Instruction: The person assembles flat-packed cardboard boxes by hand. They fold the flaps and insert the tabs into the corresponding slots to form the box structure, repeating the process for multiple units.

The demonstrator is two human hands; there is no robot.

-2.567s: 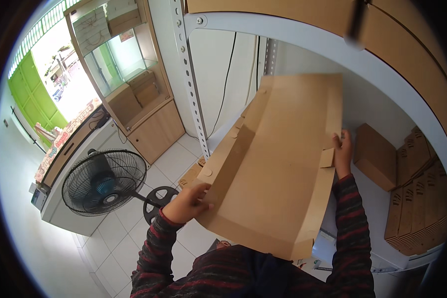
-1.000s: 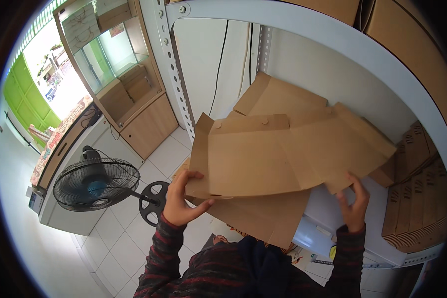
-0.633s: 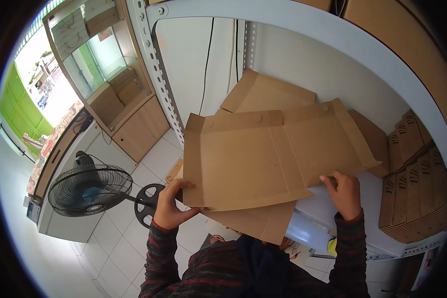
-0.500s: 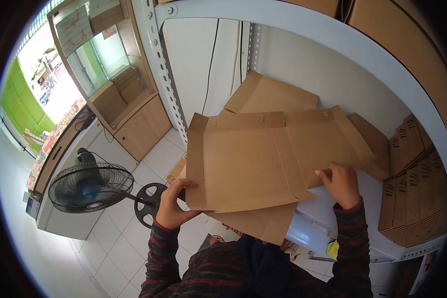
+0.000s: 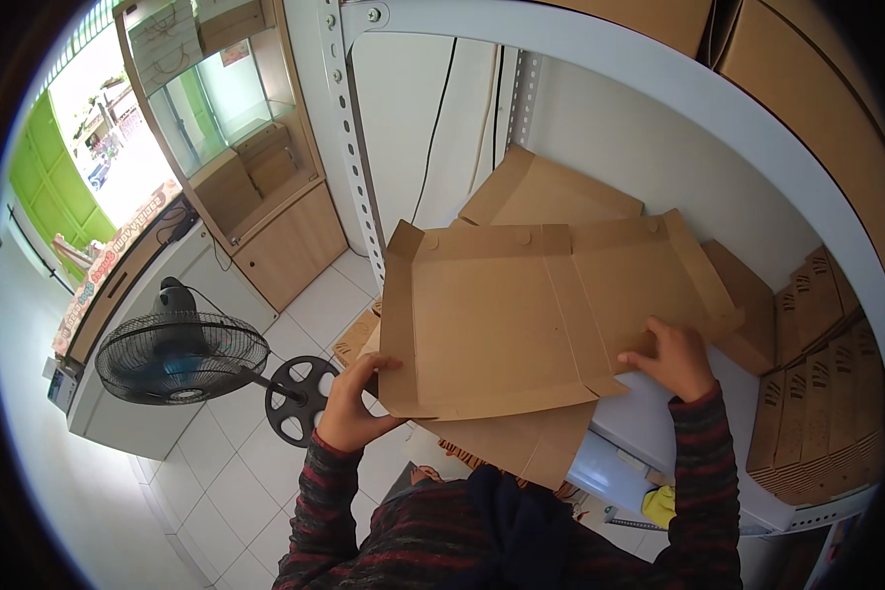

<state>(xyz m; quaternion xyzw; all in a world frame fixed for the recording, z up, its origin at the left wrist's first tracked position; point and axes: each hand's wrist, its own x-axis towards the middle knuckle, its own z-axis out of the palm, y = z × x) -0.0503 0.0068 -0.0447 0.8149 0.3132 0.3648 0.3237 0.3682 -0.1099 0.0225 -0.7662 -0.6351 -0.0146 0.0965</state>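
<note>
Fingers (image 5: 380, 363) of the left hand (image 5: 352, 405) were bent over the near left corner of an unfolded brown cardboard sheet (image 5: 492, 324), with the thumb along its near edge, so that the corner was pinched between them. The right hand (image 5: 678, 362) was at the near edge of the same sheet, toward its right end, its fingers curled and the thumb set apart from the index finger; whether they gripped the edge could not be told. The sheet was spread out between both hands, its narrow flaps raised along the left, far and right sides, with two creases running across the middle. A lower cardboard piece (image 5: 526, 440) showed beyond the sheet's near edge, and a far cardboard piece (image 5: 553, 192) showed behind it. To the right of the sheet was a brown box (image 5: 736, 307), and farther right stood a stack of folded cartons (image 5: 814, 418). A white shelf (image 5: 698, 442) extended to the near right of the sheet, with a yellow cloth (image 5: 660, 506) by its near edge. Well to the left of the sheet stood a black fan (image 5: 182, 359), and beyond it, to the sheet's far left, a wooden cabinet (image 5: 285, 236).
</note>
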